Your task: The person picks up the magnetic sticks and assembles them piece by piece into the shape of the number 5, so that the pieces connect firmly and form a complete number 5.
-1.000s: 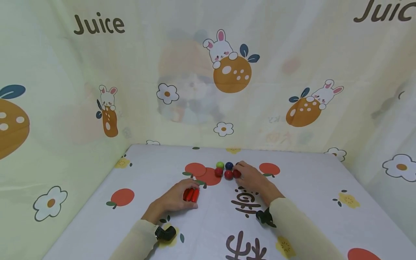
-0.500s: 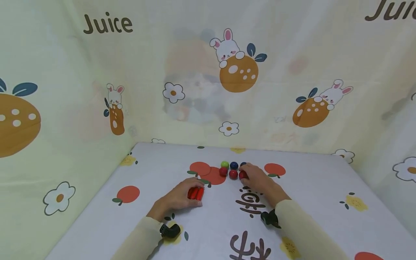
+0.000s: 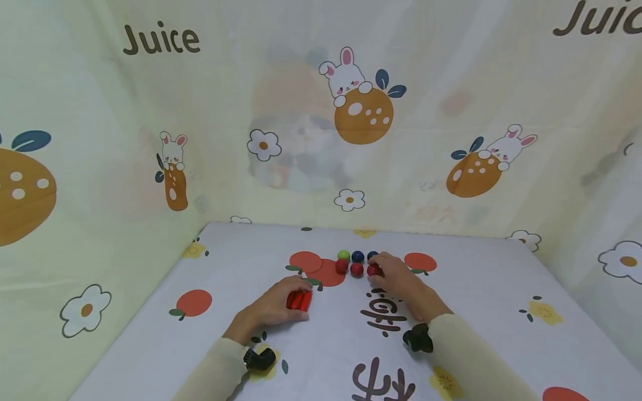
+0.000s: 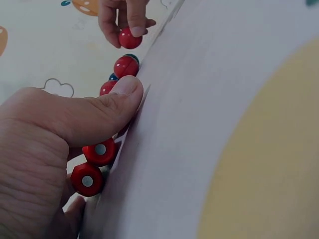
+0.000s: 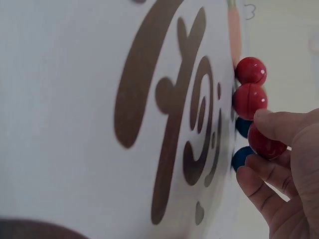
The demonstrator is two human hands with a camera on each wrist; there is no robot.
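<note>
Between the thumb and fingers of my left hand (image 3: pixel 275 303) sit several short red rods (image 3: pixel 302 301). The left wrist view shows two of their faceted ends (image 4: pixel 87 180) with pale round centres, just below the thumb. At the far side, my right hand (image 3: pixel 401 277) pinches a red ball (image 5: pixel 264 142) with thumb and fingertips. To its left are two more red balls (image 3: pixel 356 269). Behind them stand a green ball (image 3: pixel 343 255), a dark blue ball (image 3: pixel 358 257) and another dark blue ball (image 3: pixel 373 255), partly covered by the right fingers.
A white tablecloth (image 3: pixel 241 250) printed with fruit and brown lettering covers the table. Pale printed curtains (image 3: pixel 301 217) rise along its back and sides. Each wrist carries a small black device, like the left one (image 3: pixel 259 360).
The camera view has shifted slightly. My right hand's red ball has edged to the right, widening the gap to the middle red ball. My left hand stays around the red rods.
</note>
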